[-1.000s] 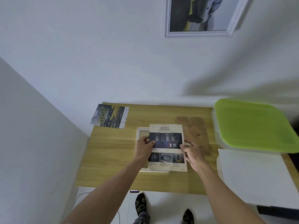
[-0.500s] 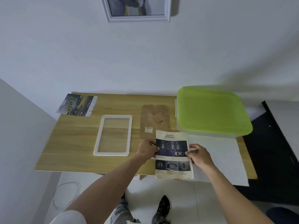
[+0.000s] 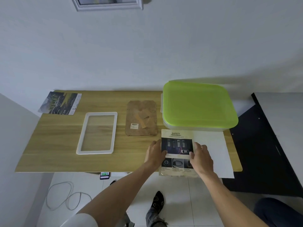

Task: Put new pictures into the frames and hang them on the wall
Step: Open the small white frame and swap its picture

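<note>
A "SAFETY" car picture (image 3: 177,141) lies near the table's front right, over a white sheet (image 3: 213,149). My left hand (image 3: 155,153) pinches its left edge and my right hand (image 3: 200,157) pinches its right edge. An empty white frame (image 3: 82,133) lies flat on the wooden table (image 3: 54,136), well to the left of my hands. The brown backing board (image 3: 141,117) with a barcode sticker lies between the frame and the picture. Another car picture (image 3: 60,103) rests at the table's far left corner. A framed picture (image 3: 108,4) hangs on the wall above.
A clear box with a green lid (image 3: 199,104) stands at the back right of the table. A phone (image 3: 104,175) peeks out under the front edge. A cable (image 3: 65,197) loops on the tiled floor, and a dark surface (image 3: 268,145) lies to the right.
Both hands carried the SAFETY picture off the white frame and to the right, down onto the white sheet. The frame now lies bare.
</note>
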A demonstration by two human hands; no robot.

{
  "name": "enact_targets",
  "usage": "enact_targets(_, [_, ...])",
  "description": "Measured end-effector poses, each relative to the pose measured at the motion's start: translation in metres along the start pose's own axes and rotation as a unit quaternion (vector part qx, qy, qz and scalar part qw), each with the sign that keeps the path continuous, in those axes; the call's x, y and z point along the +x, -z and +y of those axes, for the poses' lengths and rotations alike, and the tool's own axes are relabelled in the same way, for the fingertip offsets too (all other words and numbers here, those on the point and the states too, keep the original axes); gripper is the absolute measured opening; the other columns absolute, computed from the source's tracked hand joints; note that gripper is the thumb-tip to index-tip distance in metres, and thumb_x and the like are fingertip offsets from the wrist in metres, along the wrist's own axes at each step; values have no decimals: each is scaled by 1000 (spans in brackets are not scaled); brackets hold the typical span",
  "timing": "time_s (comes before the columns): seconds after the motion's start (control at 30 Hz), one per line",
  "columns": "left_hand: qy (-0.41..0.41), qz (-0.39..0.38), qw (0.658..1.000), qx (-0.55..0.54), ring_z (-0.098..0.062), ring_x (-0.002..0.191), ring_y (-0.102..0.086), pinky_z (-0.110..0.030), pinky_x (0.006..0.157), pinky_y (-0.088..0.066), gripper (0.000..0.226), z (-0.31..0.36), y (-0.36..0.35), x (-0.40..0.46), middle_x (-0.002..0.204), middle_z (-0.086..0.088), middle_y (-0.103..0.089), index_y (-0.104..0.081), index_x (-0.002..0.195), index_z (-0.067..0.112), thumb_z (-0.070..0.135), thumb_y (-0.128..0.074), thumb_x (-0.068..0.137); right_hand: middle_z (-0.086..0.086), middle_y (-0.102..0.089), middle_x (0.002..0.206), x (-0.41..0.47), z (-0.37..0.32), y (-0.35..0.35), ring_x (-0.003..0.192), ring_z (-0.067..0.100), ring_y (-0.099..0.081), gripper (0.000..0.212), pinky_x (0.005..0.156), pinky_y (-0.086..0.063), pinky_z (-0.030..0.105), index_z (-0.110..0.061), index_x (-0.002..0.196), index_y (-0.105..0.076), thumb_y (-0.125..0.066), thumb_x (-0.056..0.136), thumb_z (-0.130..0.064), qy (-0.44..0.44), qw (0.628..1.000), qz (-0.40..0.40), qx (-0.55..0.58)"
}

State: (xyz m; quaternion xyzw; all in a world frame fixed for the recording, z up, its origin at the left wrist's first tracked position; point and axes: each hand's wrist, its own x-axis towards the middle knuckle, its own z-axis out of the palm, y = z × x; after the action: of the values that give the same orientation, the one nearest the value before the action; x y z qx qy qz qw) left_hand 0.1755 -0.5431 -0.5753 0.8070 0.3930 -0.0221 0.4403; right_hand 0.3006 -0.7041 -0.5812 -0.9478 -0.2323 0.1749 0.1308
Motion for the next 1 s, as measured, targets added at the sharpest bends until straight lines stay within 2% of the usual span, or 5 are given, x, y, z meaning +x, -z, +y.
enact_targets(0.1, [-71,-20,989,129,-27,112,-53,-42,84,-53,52,-3,-6,-9,132,-4,-43,-43,135,14,22,-63,89,16,-55,126,-5,1,-12,110,35,-58,46,72,-56,42,-8,133,-56,-67,90,-19,69,996,39,-46])
enact_targets(0.27, [-143,-67,951,267,-24,130,-37,-40,91,-49,45,-7,-14,-12,145,-7,-35,-48,132,7,22,-59,92,15,-51,138,-3,-1,-18,120,34,-53,45,85,-52,44,-12,136,-57,-60,93,-25,84,991,2,-101])
enact_targets(0.47, [-142,-74,950,267,-25,133,-34,-43,93,-49,40,-8,-14,-11,146,-7,-35,-52,129,5,22,-57,93,15,-53,133,-2,-1,-17,114,34,-56,43,82,-54,42,-12,131,-60,-64,90,-25,89,989,7,-117])
enact_targets(0.7, [-174,-18,961,216,-24,134,-38,-44,98,-47,43,-20,18,-11,145,-5,-41,-48,135,12,31,-52,97,14,-66,105,-4,-29,-15,87,35,-66,29,65,-56,41,-7,103,-72,-78,75,-10,149,984,58,-77])
enact_targets(1.0, [-97,113,969,196,-21,126,-46,-39,90,-48,40,-75,132,3,136,0,-49,-51,133,16,34,-51,98,6,-64,117,12,-155,-20,101,25,-65,31,78,-57,39,-13,120,-66,-63,93,-28,247,968,41,4])
